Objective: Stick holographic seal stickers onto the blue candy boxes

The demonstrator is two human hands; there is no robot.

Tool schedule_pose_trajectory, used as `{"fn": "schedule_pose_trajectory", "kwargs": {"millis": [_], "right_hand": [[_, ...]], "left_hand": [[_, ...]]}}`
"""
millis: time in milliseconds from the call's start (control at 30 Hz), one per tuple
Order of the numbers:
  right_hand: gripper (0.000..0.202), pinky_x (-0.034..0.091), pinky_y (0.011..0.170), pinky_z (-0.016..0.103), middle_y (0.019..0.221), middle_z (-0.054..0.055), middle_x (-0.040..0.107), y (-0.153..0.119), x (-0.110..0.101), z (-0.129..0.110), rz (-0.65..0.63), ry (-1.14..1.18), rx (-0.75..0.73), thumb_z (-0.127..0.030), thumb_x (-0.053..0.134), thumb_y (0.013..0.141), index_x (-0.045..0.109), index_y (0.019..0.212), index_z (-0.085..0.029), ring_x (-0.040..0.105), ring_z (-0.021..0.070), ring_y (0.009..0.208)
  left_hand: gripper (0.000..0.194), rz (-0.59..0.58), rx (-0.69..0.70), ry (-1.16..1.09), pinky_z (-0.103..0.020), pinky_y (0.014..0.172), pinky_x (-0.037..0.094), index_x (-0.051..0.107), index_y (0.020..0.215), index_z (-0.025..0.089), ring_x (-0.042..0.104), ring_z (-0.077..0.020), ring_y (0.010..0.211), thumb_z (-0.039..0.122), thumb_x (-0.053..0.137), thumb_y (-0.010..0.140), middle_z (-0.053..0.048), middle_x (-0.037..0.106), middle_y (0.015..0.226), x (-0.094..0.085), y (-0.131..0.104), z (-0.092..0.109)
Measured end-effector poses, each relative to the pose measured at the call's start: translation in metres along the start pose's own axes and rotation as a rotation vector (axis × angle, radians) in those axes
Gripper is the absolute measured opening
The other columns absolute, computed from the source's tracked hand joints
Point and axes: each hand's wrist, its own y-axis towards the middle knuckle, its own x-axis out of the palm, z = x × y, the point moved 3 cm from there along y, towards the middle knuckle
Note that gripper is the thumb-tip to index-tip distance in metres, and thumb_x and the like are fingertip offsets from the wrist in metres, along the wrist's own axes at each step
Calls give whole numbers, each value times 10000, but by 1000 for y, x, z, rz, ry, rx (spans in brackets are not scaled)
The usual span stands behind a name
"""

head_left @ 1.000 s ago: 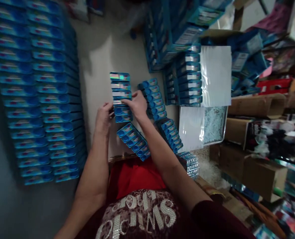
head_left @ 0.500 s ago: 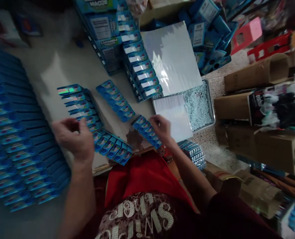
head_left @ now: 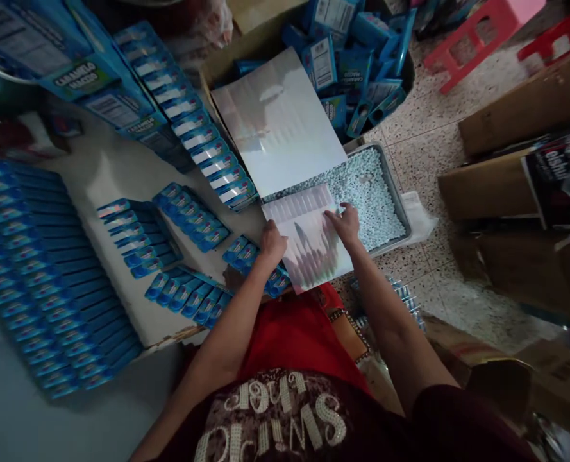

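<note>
A glossy pale sheet [head_left: 308, 256] lies over the near part of a metal tray [head_left: 400, 205] of small pale-blue pellets [head_left: 374, 202]. At the sheet's left edge my left hand [head_left: 272, 244] is closed, its fingers pressed on the edge. My right hand [head_left: 345, 223] pinches the upper right edge of the same sheet. Beyond it a second white sheet [head_left: 279, 122] rests across the tray's far side and a box. Small blue packs [head_left: 243, 253] stand in a row just left of my left hand, partly hidden by my forearm.
Rows of blue packs [head_left: 39, 282] fill the table's left side, with shorter rows [head_left: 188, 215] mid-table. Blue boxes [head_left: 116, 96] stack at the far left. A carton of blue packs [head_left: 352, 64] stands beyond the tray. Cardboard boxes [head_left: 515, 256] and a pink stool [head_left: 481, 32] are at right.
My left hand has moved right from the blue packs to the sheet. My right hand has gone from the small pack row to the sheet's other edge. The camera view has shifted.
</note>
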Motion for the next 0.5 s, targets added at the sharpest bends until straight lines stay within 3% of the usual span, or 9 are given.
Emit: {"fn": "schedule_pose_trajectory", "kwargs": {"millis": [67,167,233,333,500], "right_hand": [[723,501,918,427,1179,145,660,11,-2,9,1,91,3,-609,800,716,629,1269,-176,619,297,1024],[560,463,756,350,838,11,614,27,-1,17,-87,304,28,-569,771,713,644,1126,-212,574,218,795],[453,402,673,309,694,-50,510,34,1,18,-176,445,13,-558,739,712,622,1008,-236,489,171,676],[387,357,631,278,657,-68,475,37,-3,18,-288,545,-34,-548,718,713,555,894,-247,428,135,627],[536,349,590,239,672,-112,477,28,-43,15,-392,643,-136,-449,724,759,535,1226,-265,437,119,585]], "left_hand": [[441,27,-79,28,-441,1013,527,581,1198,157,682,-354,1171,142,806,818,-197,665,1208,1,-3,-3],[386,96,-91,-9,-435,1033,511,576,1137,185,661,-318,1162,186,806,827,-159,641,1209,4,-6,-2],[355,126,-107,-84,-403,998,510,561,1084,209,662,-279,1091,175,790,815,-94,648,1105,7,-4,0],[311,120,-133,-242,-324,882,505,530,988,229,643,-207,901,105,722,778,2,600,897,7,0,2],[309,-16,21,-480,-255,734,461,570,970,230,572,-157,748,84,626,703,39,557,782,-7,-3,9]]}}
